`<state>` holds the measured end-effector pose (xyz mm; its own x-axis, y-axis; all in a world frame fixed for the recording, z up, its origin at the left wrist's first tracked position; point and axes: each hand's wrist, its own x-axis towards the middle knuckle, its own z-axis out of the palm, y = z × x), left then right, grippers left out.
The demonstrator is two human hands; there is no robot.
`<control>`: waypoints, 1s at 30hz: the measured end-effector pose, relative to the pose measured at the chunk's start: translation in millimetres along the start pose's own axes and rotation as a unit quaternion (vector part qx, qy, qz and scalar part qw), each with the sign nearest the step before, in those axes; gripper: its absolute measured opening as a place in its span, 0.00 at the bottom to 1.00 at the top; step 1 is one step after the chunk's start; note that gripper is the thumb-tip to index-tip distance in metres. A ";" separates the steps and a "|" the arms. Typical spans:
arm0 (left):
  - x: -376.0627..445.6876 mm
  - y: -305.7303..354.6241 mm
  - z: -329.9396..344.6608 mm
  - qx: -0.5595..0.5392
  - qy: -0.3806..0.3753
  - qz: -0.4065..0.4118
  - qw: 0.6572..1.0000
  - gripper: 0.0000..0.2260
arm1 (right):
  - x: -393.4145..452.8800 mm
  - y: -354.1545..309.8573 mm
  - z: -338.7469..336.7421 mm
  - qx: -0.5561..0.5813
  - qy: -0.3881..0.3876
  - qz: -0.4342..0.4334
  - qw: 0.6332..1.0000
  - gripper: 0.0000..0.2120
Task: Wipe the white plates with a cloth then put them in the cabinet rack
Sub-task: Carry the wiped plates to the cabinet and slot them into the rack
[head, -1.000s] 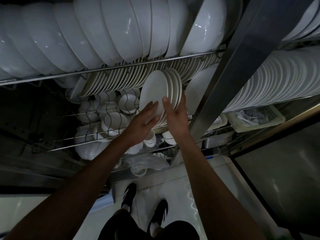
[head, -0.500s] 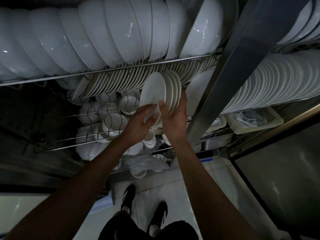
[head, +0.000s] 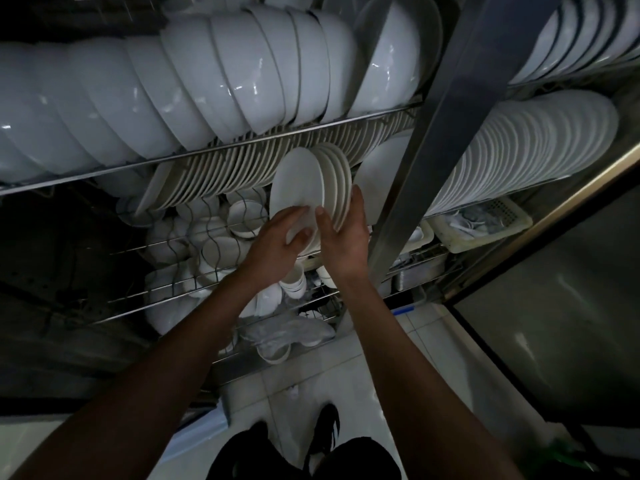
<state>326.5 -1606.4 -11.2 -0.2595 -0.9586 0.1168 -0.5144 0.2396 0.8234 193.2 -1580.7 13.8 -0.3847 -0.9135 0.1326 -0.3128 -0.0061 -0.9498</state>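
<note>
A small stack of white plates (head: 300,181) stands on edge at the middle wire rack (head: 214,152) of the cabinet. My left hand (head: 277,242) lies with straight fingers against the face of the front plate. My right hand (head: 344,233) grips the stack from the right, thumb on the front rims and fingers behind. A long row of white plates (head: 221,174) fills the rack to the left of the stack. No cloth is in view.
Large white bowls (head: 207,84) fill the top shelf. A steel post (head: 446,109) rises just right of my hands, with another plate row (head: 519,150) beyond it. Small bowls (head: 242,216) and a plastic basket (head: 481,226) sit lower down. Tiled floor lies below.
Both hands with the plate stack have shifted slightly up and into the rack. The grip looks the same.
</note>
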 end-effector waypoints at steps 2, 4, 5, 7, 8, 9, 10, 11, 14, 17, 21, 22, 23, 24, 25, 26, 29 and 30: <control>0.0 0.5 -5.0 0.018 -0.011 0.020 1.000 0.22 | -4.5 1.4 1.8 -0.012 0.011 0.011 1.000 0.38; -1.4 1.3 -10.8 0.029 -0.023 0.037 0.999 0.21 | -11.3 0.9 1.4 -0.036 0.019 0.022 0.999 0.37; -3.6 2.1 -14.1 0.038 -0.028 0.047 0.998 0.21 | -16.1 -0.5 0.7 -0.046 0.021 0.025 0.998 0.36; -7.4 2.2 -20.9 0.059 -0.039 0.077 0.995 0.20 | -28.0 -8.4 -2.8 -0.064 0.023 0.021 0.997 0.31; -9.4 3.2 -24.2 0.071 -0.048 0.095 0.992 0.20 | -33.7 -12.8 -4.9 -0.079 0.026 0.013 0.996 0.28; -11.7 4.7 -27.5 0.084 -0.057 0.111 0.989 0.19 | -39.0 -17.5 -7.4 -0.098 0.026 0.004 0.995 0.26; -14.5 7.7 -30.8 0.096 -0.067 0.129 0.985 0.19 | -43.5 -22.0 -10.3 -0.118 0.026 -0.002 0.993 0.24; -16.8 10.2 -33.6 0.108 -0.075 0.146 0.981 0.18 | -48.4 -25.5 -13.6 -0.135 0.028 -0.007 0.990 0.23; -22.2 17.6 -39.9 0.135 -0.092 0.175 0.971 0.19 | -63.7 -34.5 -25.4 -0.169 0.040 -0.020 0.985 0.19; -28.2 26.9 -43.5 0.158 -0.096 0.204 0.961 0.21 | -79.4 -37.3 -41.2 -0.211 0.045 -0.011 0.976 0.16; -41.7 51.1 -41.7 0.160 -0.114 0.258 0.946 0.19 | -106.9 -39.0 -67.2 -0.271 0.056 -0.006 0.961 0.11; -45.4 58.1 -38.8 0.159 -0.123 0.272 0.941 0.20 | -116.0 -40.3 -74.1 -0.280 0.062 -0.002 0.958 0.11; -49.6 65.5 -35.0 0.159 -0.134 0.284 0.936 0.20 | -125.4 -41.7 -81.8 -0.288 0.070 0.003 0.955 0.12; -53.4 72.8 -29.2 0.158 -0.148 0.293 0.931 0.20 | -135.4 -42.6 -90.2 -0.297 0.082 0.011 0.951 0.14; -58.1 80.8 -22.8 0.158 -0.163 0.302 0.926 0.20 | -145.5 -42.4 -99.3 -0.308 0.093 0.022 0.947 0.16; -62.6 88.4 -15.4 0.156 -0.178 0.312 0.920 0.20 | -156.2 -42.0 -108.8 -0.319 0.104 0.037 0.941 0.18; -78.1 115.3 11.6 0.139 -0.219 0.355 0.898 0.20 | -188.3 -37.6 -142.3 -0.343 0.140 0.071 0.926 0.18; -83.5 125.6 22.8 0.130 -0.232 0.364 0.893 0.20 | -199.0 -35.5 -154.9 -0.350 0.155 0.078 0.921 0.17</control>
<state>264.9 -1492.8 69.8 -0.8821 -0.3822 0.2755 -0.2283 0.8583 0.4596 146.3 -1335.7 65.1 -0.6675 -0.7207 0.1873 -0.6741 0.4779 -0.5632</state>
